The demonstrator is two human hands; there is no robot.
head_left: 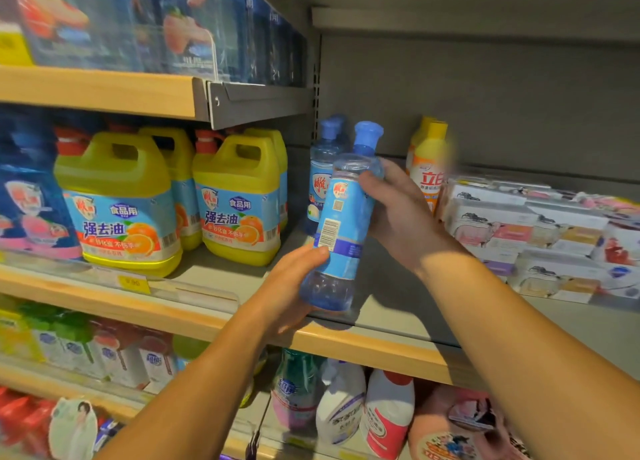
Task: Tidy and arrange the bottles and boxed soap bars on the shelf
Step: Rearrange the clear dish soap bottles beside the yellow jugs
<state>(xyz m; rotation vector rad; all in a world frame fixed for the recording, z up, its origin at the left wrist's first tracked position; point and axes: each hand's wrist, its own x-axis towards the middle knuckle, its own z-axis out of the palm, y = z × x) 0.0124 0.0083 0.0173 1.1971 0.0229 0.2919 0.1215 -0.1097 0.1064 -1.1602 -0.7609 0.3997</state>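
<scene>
Presently, the blue dish-soap bottle (337, 224) is held above the front of the middle shelf (388, 297), tilted slightly with its cap toward the rear, its base just above the wooden shelf edge. The left hand (294, 286) cups the base and lower body, thumb curled onto the label. The right hand (398, 210) wraps the upper body just below the shoulder, fingers curled behind it.

Handling, as judged from appearance:
- Body: clear blue plastic, cylindrical, waisted at the neck, filled with liquid. Expect moderate weight and walls that yield a little under pressure.
- Label: a smooth glossy wrap bearing a barcode. It may be slippery, so grip at the narrower neck or support the base.
- Cap: blue moulded plastic, rigid. Avoid lifting by it alone.

A matching blue bottle (323, 175) stands upright just behind, near the shelf upright. A yellow-capped bottle (427, 161) stands further right, blurred. The boxed soap bars (530, 231) are stacked beside it in white card cartons, flat-sided and stiff, likely light and easily squared by their edges. Yellow jugs (239, 196) with moulded handles and red caps occupy the left bay; these look rigid and heavy.
</scene>
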